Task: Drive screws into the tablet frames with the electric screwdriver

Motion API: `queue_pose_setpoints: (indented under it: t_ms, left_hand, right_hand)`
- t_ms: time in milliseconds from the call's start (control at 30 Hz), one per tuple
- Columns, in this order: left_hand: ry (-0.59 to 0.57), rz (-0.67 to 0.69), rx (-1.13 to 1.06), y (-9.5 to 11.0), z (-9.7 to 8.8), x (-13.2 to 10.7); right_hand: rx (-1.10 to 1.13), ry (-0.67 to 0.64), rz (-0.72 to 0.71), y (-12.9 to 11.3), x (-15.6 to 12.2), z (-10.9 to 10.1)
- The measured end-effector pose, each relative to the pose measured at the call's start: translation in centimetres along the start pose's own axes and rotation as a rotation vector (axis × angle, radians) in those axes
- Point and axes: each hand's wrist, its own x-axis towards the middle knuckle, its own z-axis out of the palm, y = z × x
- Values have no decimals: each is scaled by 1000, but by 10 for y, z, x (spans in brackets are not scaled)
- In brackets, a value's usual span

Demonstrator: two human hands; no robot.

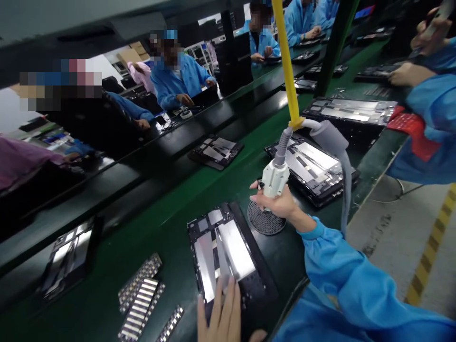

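An opened tablet [237, 249] lies on the green bench with its silver battery cells and dark frame showing. My left hand [220, 311] rests on its near end, fingers outstretched. To the right of the tablet, my right hand [276, 203] is wrapped around a white electric screwdriver [275, 178]. A grey cable leaves the screwdriver's top, where a yellow strap [287, 61] comes down from above. Beneath my right hand is a round black tray [261, 223] full of small holes. The screwdriver's tip is hidden by the hand.
Strips of small parts [138, 306] lie left of the tablet. More opened tablets sit on the bench, one [317, 166] at right, one [215, 151] beyond and one [69, 256] at far left. A grey cable cylinder [329, 137] hangs at right. Co-workers sit across; another's hand [409, 74] is at upper right.
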Motion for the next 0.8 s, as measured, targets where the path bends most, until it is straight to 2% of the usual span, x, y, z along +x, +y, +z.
queue_pose_setpoints:
  t_ms: [133,267,367,433,500,600,667,733,800]
  left_hand:
    - [-83,2,-85,20,5,37]
    - [19,-1,-201,46,14,62]
    - [73,-74,-246,65,22,69]
    - [84,-112,-265,70,23,70]
    - [135,-98,-312,67,20,68]
    - [280,-27,-423,53,13,63]
    - [350,-119,-477,41,7,59]
    - [351,-276,-487,31,2,57]
    - [350,-345,-483,23,-3,57]
  right_hand:
    - [-9,-8,20,3,0,7]
    - [-30,-8,17,5,1,10]
    - [-54,-20,3,9,2,11]
    - [-63,-23,0,12,2,12]
    - [-62,-16,6,14,2,12]
    - [-61,-14,8,15,3,13]
    - [-64,-22,2,14,3,12]
    - [-64,-32,0,14,4,12]
    - [-59,-32,4,15,4,12]
